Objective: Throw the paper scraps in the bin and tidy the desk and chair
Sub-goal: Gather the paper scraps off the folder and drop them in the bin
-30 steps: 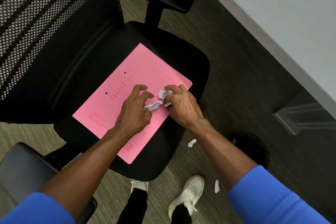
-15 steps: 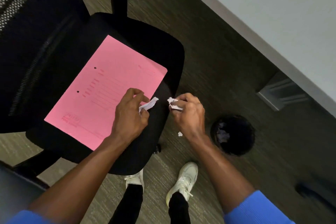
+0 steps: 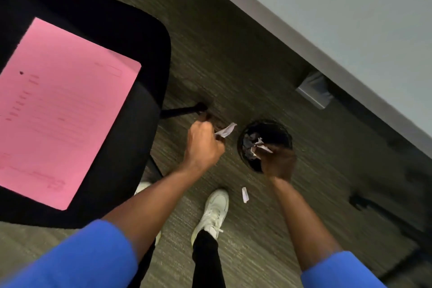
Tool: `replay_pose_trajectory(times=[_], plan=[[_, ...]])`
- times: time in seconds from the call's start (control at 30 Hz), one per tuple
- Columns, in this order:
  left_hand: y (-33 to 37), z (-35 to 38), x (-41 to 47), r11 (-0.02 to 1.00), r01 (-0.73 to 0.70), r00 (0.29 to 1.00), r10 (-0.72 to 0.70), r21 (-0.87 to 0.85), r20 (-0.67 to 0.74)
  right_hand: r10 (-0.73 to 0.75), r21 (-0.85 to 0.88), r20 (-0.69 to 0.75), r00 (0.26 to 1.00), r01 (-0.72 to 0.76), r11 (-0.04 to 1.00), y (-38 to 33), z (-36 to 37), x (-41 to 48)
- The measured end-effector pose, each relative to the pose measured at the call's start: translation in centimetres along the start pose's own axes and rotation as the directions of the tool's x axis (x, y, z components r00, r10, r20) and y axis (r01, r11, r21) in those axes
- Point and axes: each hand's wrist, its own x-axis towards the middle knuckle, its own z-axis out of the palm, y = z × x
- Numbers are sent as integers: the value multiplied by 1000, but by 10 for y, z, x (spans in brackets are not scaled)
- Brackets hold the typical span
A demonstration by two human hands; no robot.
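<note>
A round black bin stands on the carpet with crumpled paper inside. My right hand hovers over the bin's near rim, pinching white paper scraps above the opening. Just left of the bin, my left hand grips another white scrap that sticks out toward the bin. One loose scrap lies on the floor in front of the bin. A pink folder lies flat on the black chair seat at the left.
The grey desk top runs along the upper right, with its metal leg foot beyond the bin. A chair base leg reaches toward my left hand. My white shoes stand on the carpet below the bin.
Both hands have left the chair seat with their scraps and swung right, down toward the bin. My right hand now reaches over the bin; the view has shifted right.
</note>
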Motion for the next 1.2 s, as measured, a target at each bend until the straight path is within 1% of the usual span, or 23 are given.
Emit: replay_pose_trajectory(times=[0.03, 0.1, 0.13, 0.23, 0.3, 0.37, 0.43, 0.5, 0.6, 0.7, 0.77, 0.83, 0.87, 0.9, 0.97, 1.03, 1.13, 1.2], plan=[[5, 16, 3, 998, 33, 999, -33, -52, 18, 0, 14, -2, 1000, 0, 1000, 7, -4, 6], [15, 47, 11, 974, 71, 997, -70, -215, 14, 19, 51, -1, 1000, -19, 999, 21, -9, 19], [20, 60, 13, 965, 104, 995, -102, -242, 21, 34, 61, 0, 999, -34, 998, 30, -10, 27], [31, 98, 17, 941, 218, 975, -196, -258, 108, 107, 32, 8, 994, -108, 994, 53, -12, 49], [40, 121, 16, 923, 238, 968, -202, -302, 148, 125, 11, -7, 992, -125, 992, 65, -14, 61], [45, 142, 13, 918, 221, 971, -176, -329, 160, 148, -9, 9, 989, -148, 989, 77, -18, 70], [47, 164, 11, 929, 205, 971, -155, -309, 180, 149, -41, 16, 989, -149, 988, 84, -20, 76], [47, 180, 12, 938, 217, 966, -167, -269, 197, 126, -78, 21, 992, -124, 989, 92, -19, 81], [47, 198, 16, 953, 212, 965, -168, -218, 202, 120, -75, 21, 993, -118, 990, 98, -17, 89], [46, 210, 18, 957, 204, 963, -157, -208, 220, 152, -43, 97, 984, -148, 988, 98, -17, 95], [42, 214, 18, 950, 210, 961, -157, -231, 228, 136, -72, 137, 981, -127, 989, 105, -15, 99], [36, 214, 17, 953, 210, 958, -157, -216, 239, 51, -87, 108, 993, -42, 995, 125, -8, 108], [33, 214, 17, 961, 201, 955, -149, -191, 257, 24, -80, 99, 995, -17, 997, 141, -4, 117], [30, 212, 16, 968, 185, 950, -132, -167, 283, 11, -71, 85, 996, -5, 997, 141, -3, 115], [27, 205, 14, 982, 147, 940, -101, -121, 325, 39, -81, 82, 996, -33, 996, 110, -10, 93], [23, 200, 11, 987, 122, 935, -78, -106, 346, 39, -140, 45, 998, -32, 990, 101, -14, 83], [14, 194, 5, 995, 88, 932, -67, -44, 355, -15, -150, 27, 1000, 19, 988, 112, -12, 74], [8, 187, -2, 996, 89, 930, -82, -3, 359, -26, -145, 56, 998, 33, 989, 133, -5, 70]])
